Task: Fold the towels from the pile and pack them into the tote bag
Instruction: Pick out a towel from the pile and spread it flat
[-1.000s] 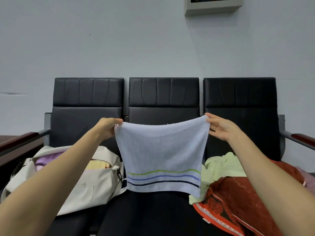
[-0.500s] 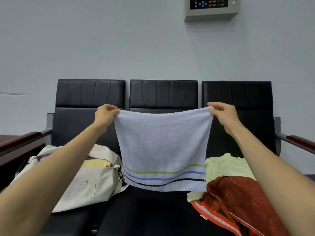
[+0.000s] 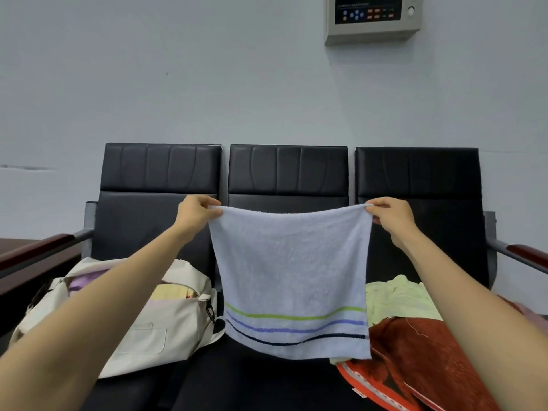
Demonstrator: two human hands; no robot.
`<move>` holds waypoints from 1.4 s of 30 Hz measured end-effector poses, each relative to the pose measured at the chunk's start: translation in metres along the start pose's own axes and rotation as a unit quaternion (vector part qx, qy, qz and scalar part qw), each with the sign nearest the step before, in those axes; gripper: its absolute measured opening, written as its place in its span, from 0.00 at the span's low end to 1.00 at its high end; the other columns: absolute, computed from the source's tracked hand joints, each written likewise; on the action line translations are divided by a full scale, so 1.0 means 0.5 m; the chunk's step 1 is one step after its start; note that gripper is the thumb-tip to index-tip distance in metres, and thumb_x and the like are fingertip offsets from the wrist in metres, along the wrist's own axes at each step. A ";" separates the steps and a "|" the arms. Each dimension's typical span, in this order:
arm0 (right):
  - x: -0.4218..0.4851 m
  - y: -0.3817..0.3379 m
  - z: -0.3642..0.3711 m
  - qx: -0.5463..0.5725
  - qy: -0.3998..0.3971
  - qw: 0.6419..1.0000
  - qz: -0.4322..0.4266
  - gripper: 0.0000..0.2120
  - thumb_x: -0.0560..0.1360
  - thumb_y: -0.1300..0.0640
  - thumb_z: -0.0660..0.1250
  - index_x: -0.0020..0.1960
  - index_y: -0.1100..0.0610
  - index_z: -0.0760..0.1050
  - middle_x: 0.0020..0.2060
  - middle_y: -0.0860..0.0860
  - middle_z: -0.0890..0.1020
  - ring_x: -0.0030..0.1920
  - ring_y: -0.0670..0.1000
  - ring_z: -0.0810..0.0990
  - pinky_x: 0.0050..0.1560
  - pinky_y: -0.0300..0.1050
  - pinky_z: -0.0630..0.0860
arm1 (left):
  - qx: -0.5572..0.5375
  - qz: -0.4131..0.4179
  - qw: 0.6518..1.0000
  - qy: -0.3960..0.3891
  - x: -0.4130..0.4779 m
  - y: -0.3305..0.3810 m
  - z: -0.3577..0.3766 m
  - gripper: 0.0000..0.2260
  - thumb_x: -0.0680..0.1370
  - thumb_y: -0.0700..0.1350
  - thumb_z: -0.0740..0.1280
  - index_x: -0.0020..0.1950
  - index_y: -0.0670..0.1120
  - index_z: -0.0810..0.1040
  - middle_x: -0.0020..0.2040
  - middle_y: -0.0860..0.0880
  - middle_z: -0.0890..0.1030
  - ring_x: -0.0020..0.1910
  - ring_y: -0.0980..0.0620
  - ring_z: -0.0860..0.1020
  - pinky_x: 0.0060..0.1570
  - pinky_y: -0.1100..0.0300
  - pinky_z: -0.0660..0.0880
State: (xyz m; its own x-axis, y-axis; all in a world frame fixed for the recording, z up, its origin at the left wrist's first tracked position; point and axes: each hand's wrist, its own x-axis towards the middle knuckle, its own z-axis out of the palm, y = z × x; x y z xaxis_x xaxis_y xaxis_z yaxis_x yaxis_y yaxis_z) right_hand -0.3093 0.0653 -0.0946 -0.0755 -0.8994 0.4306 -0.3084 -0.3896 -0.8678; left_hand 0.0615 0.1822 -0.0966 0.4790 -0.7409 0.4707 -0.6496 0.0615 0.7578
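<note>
Holding a towel (image 3: pixel 292 280) up over the middle seat (image 3: pixel 252 378), left hand (image 3: pixel 195 213) and right hand (image 3: pixel 391 216) each pinching a top corner. Looks partway done to me: the tote (image 3: pixel 154 330) on the left already has a few folded ones inside, but the pile (image 3: pixel 415 336) on the right still needs folding. It's pale blue, hanging flat, with green, blue and dark stripes near the bottom.

Left hand (image 3: pixel 195 213) and right hand (image 3: pixel 391 216) each pinch a top corner of a pale blue towel (image 3: pixel 292 277), hanging flat over the middle seat of a black three-seat bench (image 3: pixel 287 170). Cream tote bag (image 3: pixel 166 321) on left seat, folded towels inside. Towel pile (image 3: pixel 415 336) on right seat.
</note>
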 end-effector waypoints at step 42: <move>-0.102 0.386 0.127 -0.041 -0.111 0.978 0.173 0.06 0.81 0.60 0.55 0.48 0.58 0.70 0.50 0.58 0.77 0.46 0.57 0.83 0.52 0.52 0.79 | 0.092 -0.086 0.986 -0.105 -0.113 -0.308 0.262 0.11 0.80 0.46 0.64 0.46 0.39 0.78 0.31 0.44 0.77 0.33 0.46 0.76 0.35 0.55 0.68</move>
State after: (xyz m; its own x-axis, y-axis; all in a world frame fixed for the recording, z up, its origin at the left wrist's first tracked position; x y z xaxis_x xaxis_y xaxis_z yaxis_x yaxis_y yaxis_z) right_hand -0.3047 0.0236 -0.2999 0.0155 -0.9990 0.0418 -0.3769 -0.0446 -0.9252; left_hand 0.0571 0.1269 -0.2991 0.4712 -0.8533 0.2234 -0.6745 -0.1854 0.7146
